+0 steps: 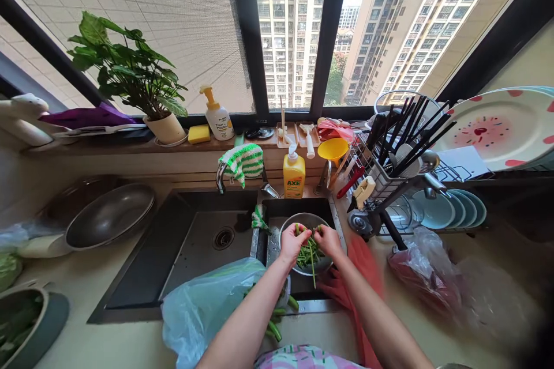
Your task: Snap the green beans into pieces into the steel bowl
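Over the steel bowl (308,219) in the sink's right-hand basin, both hands come close together, fingertips nearly meeting above the bowl's middle. The left hand (293,241) is pinched, thumb against fingers, on a bit of green stem; the right hand (328,241) is pinched likewise on green, just beside it. Where one piece ends and another begins is too small to tell.

One long green stem (313,273) hangs below the fingertips. Its long axis runs down and toward the person, almost midway between the forearms, and its lower tip shows past the bowl's near rim. Its upper end lies in the narrow gap under the two thumbs, seemingly a little nearer the left one, though which hand bears it is unclear. Cut green pieces (306,258) lie in the bowl directly beneath.

Beside the left forearm, on the near side of the sink, a pale blue plastic bag (197,311) spreads from the left basin's edge onto the table (312,331). Thicker green stalks (274,330) poke out between that bag and the forearm. A red plastic bag (362,268) lies right of the bowl, partly behind the right forearm. Beyond the bowl stands a yellow AXE bottle (294,177).
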### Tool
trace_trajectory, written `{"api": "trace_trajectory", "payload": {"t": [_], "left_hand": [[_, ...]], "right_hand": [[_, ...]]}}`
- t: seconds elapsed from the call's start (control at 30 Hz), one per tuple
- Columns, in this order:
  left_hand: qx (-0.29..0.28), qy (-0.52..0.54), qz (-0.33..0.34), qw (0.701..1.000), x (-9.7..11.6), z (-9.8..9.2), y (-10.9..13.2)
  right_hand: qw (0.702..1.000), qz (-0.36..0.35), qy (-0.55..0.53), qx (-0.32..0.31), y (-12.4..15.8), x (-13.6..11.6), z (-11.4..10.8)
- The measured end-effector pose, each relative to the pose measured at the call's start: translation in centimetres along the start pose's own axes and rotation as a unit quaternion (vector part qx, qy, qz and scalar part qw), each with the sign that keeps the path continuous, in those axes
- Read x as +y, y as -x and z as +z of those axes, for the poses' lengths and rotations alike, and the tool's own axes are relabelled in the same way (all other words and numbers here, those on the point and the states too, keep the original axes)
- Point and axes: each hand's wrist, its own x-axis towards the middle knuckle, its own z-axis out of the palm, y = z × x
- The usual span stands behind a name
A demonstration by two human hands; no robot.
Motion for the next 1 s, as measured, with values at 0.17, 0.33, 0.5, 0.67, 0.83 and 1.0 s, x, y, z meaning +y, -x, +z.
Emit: {"api": "trace_trajectory", "payload": {"t": [0.17, 0.33, 0.5, 0.67, 0.83, 1.0], "left_hand": [[0.036, -0.003, 0.000, 0.999, 0.5, -0.3, -0.5], [0.077, 0.019, -0.014, 0.997, 0.0, -0.4, -1.3], [0.089, 0.019, -0.017, 0.996, -0.4, -1.1, -1.6], [0.084, 0.026, -0.018, 0.996, -0.8, -0.9, -1.5], [0.078, 0.024, 0.000, 0.997, -0.9, -0.4, -0.9], [0.031, -0.062, 0.037, 0.997, -0.8, -0.9, -0.6]], "right_hand": [[0.975, 0.075, -0.191, -0.089, 0.1, 0.9, -0.2], [0.896, 0.110, -0.383, -0.196, 1.1, -1.0, -0.8], [0.899, 0.135, -0.389, -0.153, 1.4, -1.3, -0.8], [0.906, 0.107, -0.341, -0.227, 1.9, -1.1, 0.2], [0.930, 0.145, -0.318, -0.111, 1.6, -0.4, 1.9], [0.945, 0.188, -0.265, -0.035, 0.4, 1.6, 2.3]]}}
